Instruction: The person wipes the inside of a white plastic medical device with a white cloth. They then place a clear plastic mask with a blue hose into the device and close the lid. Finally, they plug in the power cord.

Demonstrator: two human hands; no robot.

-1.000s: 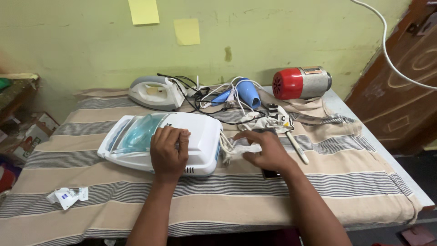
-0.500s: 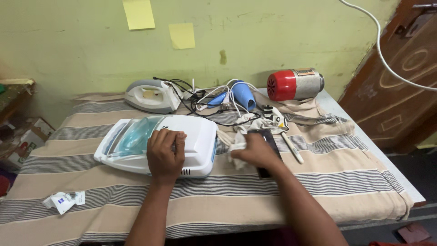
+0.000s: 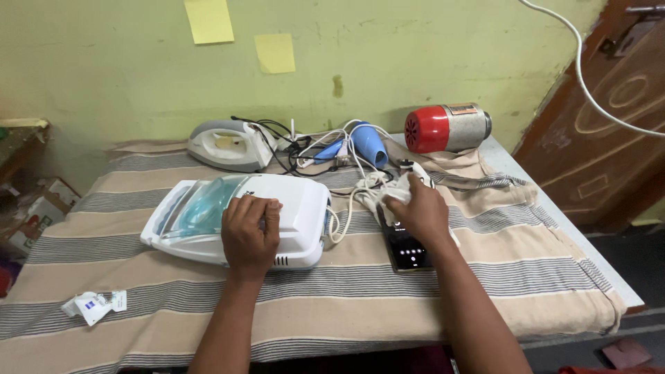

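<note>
White plastic box-shaped machine with a clear teal lid (image 3: 235,218) sat mid-table on the striped beige cloth (image 3: 332,305). Left hand (image 3: 251,234) lay flat on its top, fingers together. Right hand (image 3: 418,211) closed around a bundle of white cord (image 3: 367,188), just beside the machine. Black phone (image 3: 407,253) lay under the right wrist. White iron (image 3: 228,144), blue hair dryer (image 3: 367,144) and red-capped cylinder (image 3: 447,127) sat near the wall.

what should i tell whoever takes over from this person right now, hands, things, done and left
Left hand: flat, palm down on the white plastic box-shaped machine with a clear teal lid, on the striped cloth.
Right hand: closed on a white crumpled wipe by the tangled white cords, just above the black phone with its screen lit.
Done: cannot tell any wiping.
Left: machine lid shut; wipe not on it.
</note>
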